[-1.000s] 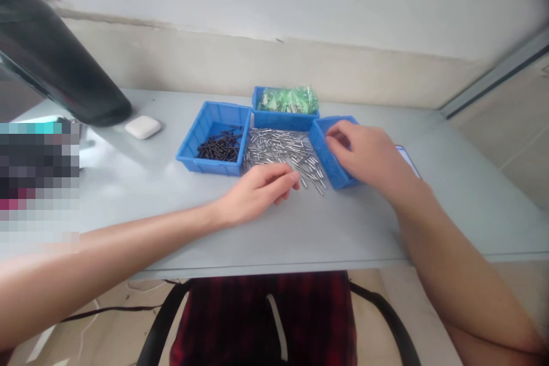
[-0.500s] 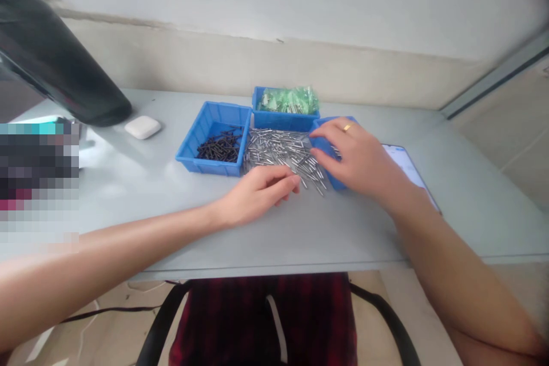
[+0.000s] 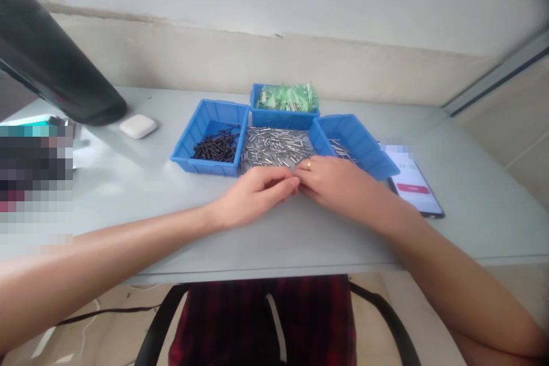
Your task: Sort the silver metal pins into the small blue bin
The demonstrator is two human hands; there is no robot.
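My left hand (image 3: 256,195) rests at the near edge of a pile of thin silvery metal pins (image 3: 274,146), its fingers curled and closed. Against its fingertips lies my right hand (image 3: 328,186), a ring on one finger, its fingers closed too. What either hand pinches, if anything, is hidden. To the left of the pile, a blue bin (image 3: 182,161) contains dark screw-like pieces (image 3: 217,147). A second blue bin (image 3: 373,154), on the right, has a few silvery pins (image 3: 342,150) inside. Behind the pile, a third blue bin (image 3: 283,120) holds a green plastic bag (image 3: 289,97) with metal pieces.
A lit phone (image 3: 414,186) lies beside the right bin, partly under it. At the left are a white rounded case (image 3: 138,126) and a large dark bottle (image 3: 55,63). A wall (image 3: 206,57) runs behind the grey table (image 3: 274,249).
My right hand has come from over the right bin, leftward and toward me, to meet the left hand. The left hand has stayed nearly still.
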